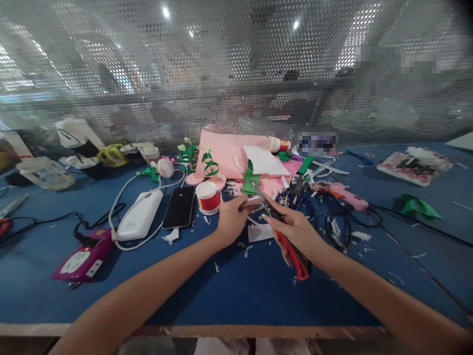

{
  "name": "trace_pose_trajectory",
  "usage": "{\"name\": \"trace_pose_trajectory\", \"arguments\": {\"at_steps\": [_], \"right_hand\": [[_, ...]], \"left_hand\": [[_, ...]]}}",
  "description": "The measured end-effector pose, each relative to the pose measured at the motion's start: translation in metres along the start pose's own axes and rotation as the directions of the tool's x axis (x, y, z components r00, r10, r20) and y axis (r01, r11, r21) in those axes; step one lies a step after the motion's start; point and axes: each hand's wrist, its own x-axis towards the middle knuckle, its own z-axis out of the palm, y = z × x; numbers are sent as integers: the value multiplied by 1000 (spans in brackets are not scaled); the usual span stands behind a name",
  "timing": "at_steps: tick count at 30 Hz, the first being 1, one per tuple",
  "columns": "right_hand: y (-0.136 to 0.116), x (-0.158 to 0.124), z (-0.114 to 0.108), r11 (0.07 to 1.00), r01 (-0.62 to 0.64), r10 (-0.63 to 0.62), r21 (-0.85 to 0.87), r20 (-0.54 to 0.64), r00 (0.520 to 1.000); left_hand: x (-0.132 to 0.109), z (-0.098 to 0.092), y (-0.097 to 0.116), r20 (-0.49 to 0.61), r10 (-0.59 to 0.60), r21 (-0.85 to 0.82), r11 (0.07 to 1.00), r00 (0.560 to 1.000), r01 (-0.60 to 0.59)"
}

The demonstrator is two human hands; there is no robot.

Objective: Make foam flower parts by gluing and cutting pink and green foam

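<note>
Clasping red-handled scissors (288, 251), right hand (297, 228) in closed grip; left hand (231, 219) pinching pale scrap (252, 199)

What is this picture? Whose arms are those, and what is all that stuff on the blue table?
The camera sits on a person's head, so you look down at their own two arms. The right hand holds red-handled scissors. The left hand pinches a small scrap by the blades; what it is, I cannot tell. On the blue table lie a black phone, a white power bank, a pink glue gun, pink paper and many paper bits.
</note>
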Motion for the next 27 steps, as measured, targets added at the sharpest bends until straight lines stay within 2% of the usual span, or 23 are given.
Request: {"name": "trace_pose_trajectory", "arguments": {"at_steps": [4,9,15,17,22,25,27], "right_hand": [[2,-1,2,999,22,-22,-26,-4,1000],[2,0,1,999,37,-37,-33,-7,999],[7,-3,6,988,74,-72,-135,15,997],[6,-2,6,988,94,-98,-121,-26,995],[-1,4,-5,990,138,-126,38,-230,965],[-1,10,-13,989,124,-99,83,-253,962],[2,13,-15,989,104,-75,104,-256,964]], "left_hand": [[0,1,-2,-21,-33,-17,999,999,33],[-2,2,-2,62,84,21,996,995,-85],[-1,2,-3,12,23,63,998,1000,-24],[0,2,-3,12,29,100,995,1000,-30],[1,0,-1,54,-31,115,993,998,24],[4,1,-3,77,-48,148,988,996,36],[6,2,-7,81,-62,88,995,995,55]]}}
